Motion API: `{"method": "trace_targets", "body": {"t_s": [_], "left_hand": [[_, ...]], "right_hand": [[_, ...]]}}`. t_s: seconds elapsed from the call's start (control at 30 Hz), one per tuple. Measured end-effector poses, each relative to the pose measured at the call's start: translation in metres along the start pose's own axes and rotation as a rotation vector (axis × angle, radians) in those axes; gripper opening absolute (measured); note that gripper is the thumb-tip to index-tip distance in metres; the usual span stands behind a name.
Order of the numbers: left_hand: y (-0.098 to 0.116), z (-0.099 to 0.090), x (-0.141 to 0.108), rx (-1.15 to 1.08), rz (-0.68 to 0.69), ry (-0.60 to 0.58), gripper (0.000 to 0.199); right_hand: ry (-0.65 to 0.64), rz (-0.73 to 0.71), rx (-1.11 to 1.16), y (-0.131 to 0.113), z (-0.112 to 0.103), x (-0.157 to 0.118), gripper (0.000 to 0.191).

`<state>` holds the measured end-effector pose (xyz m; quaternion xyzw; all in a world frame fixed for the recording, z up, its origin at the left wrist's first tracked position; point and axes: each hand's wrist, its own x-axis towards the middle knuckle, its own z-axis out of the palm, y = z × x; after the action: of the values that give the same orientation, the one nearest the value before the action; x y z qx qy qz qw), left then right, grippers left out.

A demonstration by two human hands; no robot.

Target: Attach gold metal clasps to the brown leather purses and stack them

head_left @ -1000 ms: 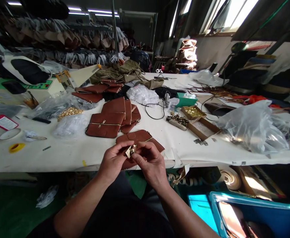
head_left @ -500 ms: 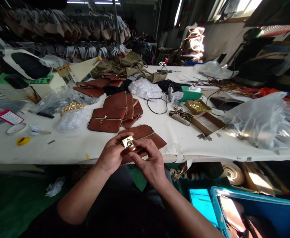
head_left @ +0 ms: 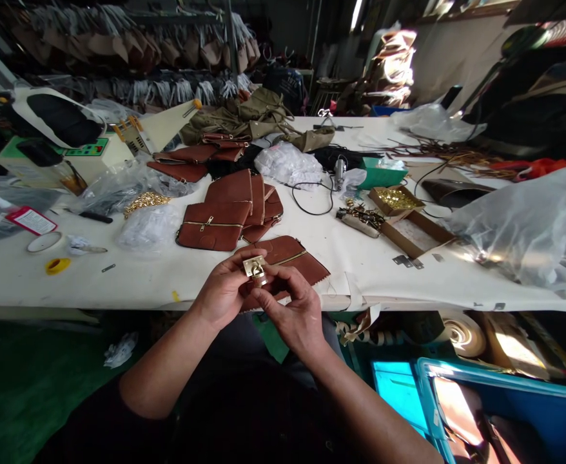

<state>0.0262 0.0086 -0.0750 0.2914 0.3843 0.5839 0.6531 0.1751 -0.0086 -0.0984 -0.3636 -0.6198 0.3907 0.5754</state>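
Note:
Between both hands is a small gold-coloured bag clasp point(head_left: 254, 267), a square plate with a padlock-like part below it. My left hand point(head_left: 221, 290) pinches its plate side between thumb and fingers. My right hand point(head_left: 296, 308) is closed on its lower, rounded part. Under and behind the hands lies a brown leather panel with a zip point(head_left: 302, 258), its edge jagged, partly hidden by the hands. Just beyond, a stack of brown zipped leather pieces point(head_left: 213, 225) rests on the white table point(head_left: 142, 283).
On the left are a machine point(head_left: 22, 164), a red-labelled bottle point(head_left: 31, 220), a yellow tape roll point(head_left: 57, 265) and gold chain point(head_left: 145, 203). To the right stand small cardboard boxes point(head_left: 421, 233) and a large plastic bag point(head_left: 544, 225). A blue crate point(head_left: 505, 380) sits below the table edge.
The view has shifted slightly, so the scene sits a little further right and higher. The clasp is tilted a little differently; both hands keep their hold on it.

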Motion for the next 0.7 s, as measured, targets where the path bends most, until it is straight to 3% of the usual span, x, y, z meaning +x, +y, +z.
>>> {"method": "trace_targets", "body": {"t_s": [0.1, 0.27, 0.37, 0.47, 0.53, 0.6, 0.7], "left_hand": [[0.000, 0.001, -0.001, 0.026, 0.014, 0.001, 0.039], [0.000, 0.000, -0.003, 0.184, 0.075, 0.050, 0.035], [0.004, -0.003, -0.007, 0.285, 0.076, 0.028, 0.031], [0.008, -0.005, -0.009, 0.307, -0.037, -0.068, 0.031], [0.010, -0.006, -0.010, 0.289, -0.118, -0.109, 0.032], [0.010, -0.005, -0.011, 0.273, -0.171, -0.117, 0.033], [0.010, -0.007, -0.010, 0.275, -0.224, -0.133, 0.028]], "right_hand": [[0.006, -0.032, -0.018, 0.003, 0.002, -0.001, 0.037], [-0.001, -0.048, -0.049, -0.003, -0.003, 0.003, 0.022], [-0.030, 0.076, 0.045, -0.010, -0.010, 0.007, 0.015], [-0.087, 0.293, 0.218, -0.011, -0.014, 0.012, 0.029], [-0.089, 0.358, 0.248, -0.007, -0.015, 0.012, 0.028], [-0.018, 0.324, 0.191, -0.001, -0.015, 0.011, 0.023], [0.066, 0.159, 0.056, 0.003, -0.016, 0.009, 0.031]]}}
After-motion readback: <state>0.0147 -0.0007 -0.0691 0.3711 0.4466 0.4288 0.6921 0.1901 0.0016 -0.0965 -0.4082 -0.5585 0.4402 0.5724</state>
